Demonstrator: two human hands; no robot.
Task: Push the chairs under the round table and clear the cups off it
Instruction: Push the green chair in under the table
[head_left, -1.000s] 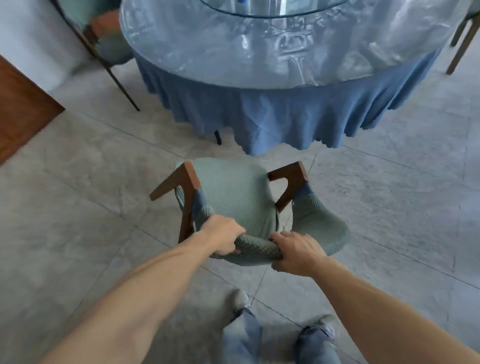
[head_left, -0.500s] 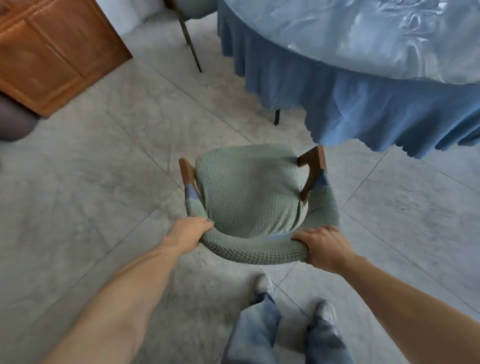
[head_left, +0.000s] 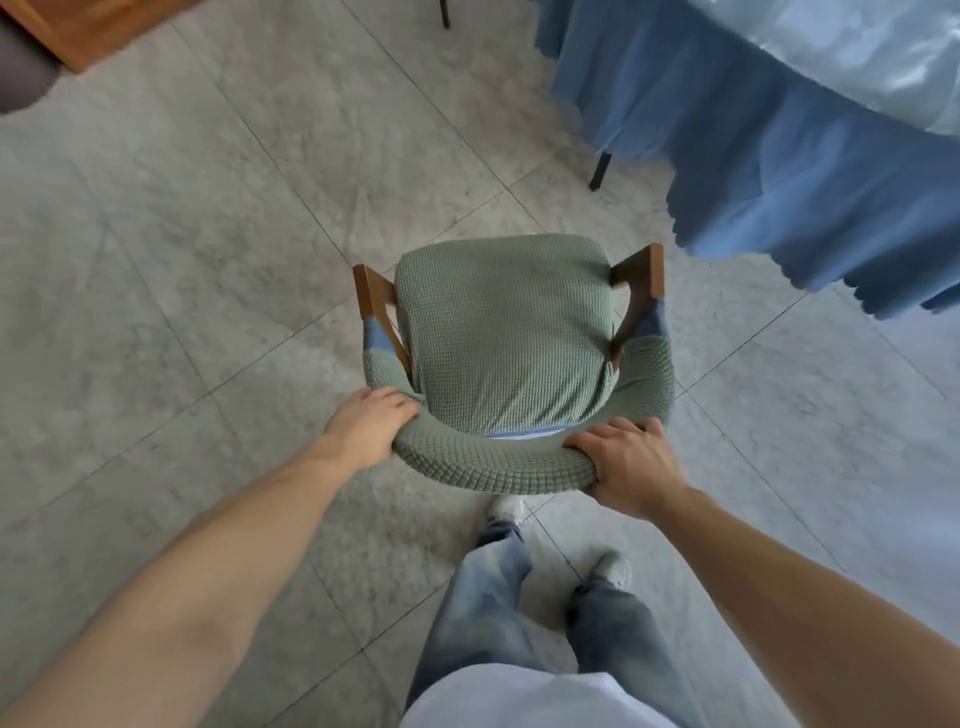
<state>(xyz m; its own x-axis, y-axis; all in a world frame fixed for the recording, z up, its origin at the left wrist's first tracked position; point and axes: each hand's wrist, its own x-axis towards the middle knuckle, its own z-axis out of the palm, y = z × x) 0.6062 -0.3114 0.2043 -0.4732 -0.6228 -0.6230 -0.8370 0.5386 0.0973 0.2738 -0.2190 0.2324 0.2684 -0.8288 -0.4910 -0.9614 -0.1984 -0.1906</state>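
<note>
A green-covered armchair (head_left: 504, 332) with brown wooden arm posts stands on the tiled floor in front of me, its seat facing away. My left hand (head_left: 366, 426) grips the left end of the curved backrest. My right hand (head_left: 628, 465) grips the right end, fingers over the top. The round table (head_left: 852, 47), with a blue cloth (head_left: 779, 171) and a clear plastic cover, fills the top right corner, apart from the chair. No cups are in view.
A black table leg (head_left: 600, 169) shows under the cloth. A second dark leg (head_left: 444, 13) stands at the top edge. A wooden cabinet (head_left: 93, 26) sits at the top left. My legs and shoes (head_left: 506, 512) are just behind the chair.
The table has slid toward the upper right and the cabinet toward the top left corner. My hands have spread to the ends of the backrest and keep their hold on the chair.
</note>
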